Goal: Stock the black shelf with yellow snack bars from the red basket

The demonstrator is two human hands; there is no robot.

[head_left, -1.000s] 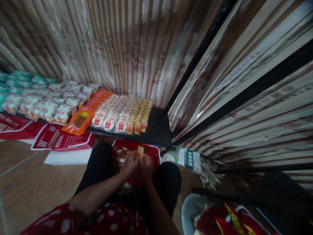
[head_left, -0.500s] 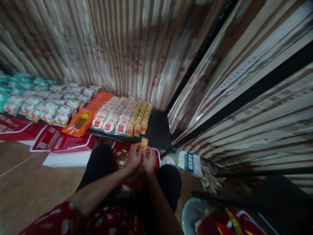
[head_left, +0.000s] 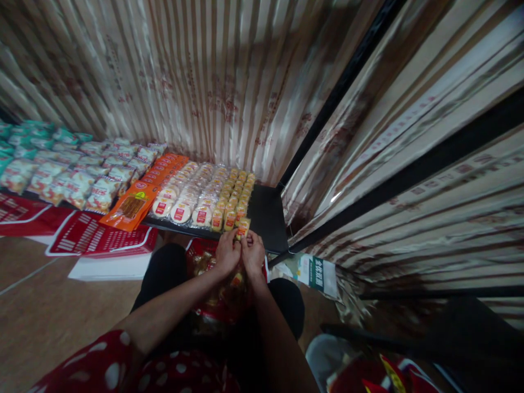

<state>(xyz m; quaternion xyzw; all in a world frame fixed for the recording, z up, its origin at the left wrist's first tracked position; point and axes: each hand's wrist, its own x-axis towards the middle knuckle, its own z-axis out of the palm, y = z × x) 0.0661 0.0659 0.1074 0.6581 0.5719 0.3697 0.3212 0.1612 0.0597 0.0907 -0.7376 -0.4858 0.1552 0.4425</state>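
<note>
My left hand [head_left: 228, 252] and my right hand [head_left: 252, 252] both pinch a small yellow snack packet [head_left: 243, 227] with a red label, one at each lower side. The packet is at the front edge of the black shelf [head_left: 268, 218], close to the front of the rows of matching yellow packets [head_left: 231, 197]. Left of those rows lie round white wrapped crackers [head_left: 180, 210]. Below my hands, between my knees, a red basket [head_left: 192, 252] holds more wrapped packets, partly hidden by my forearms.
Further left on the shelf are orange snack bags [head_left: 131, 205], white bags [head_left: 102, 194] and teal bags [head_left: 30, 143]. Red shopping baskets [head_left: 102, 237] hang or stand below the shelf's front edge. A striped curtain [head_left: 196, 71] backs the shelf; black frame bars [head_left: 327, 114] slant at right.
Both hands have moved up and forward with the packet, from in front of the shelf to its front edge beside the yellow rows.
</note>
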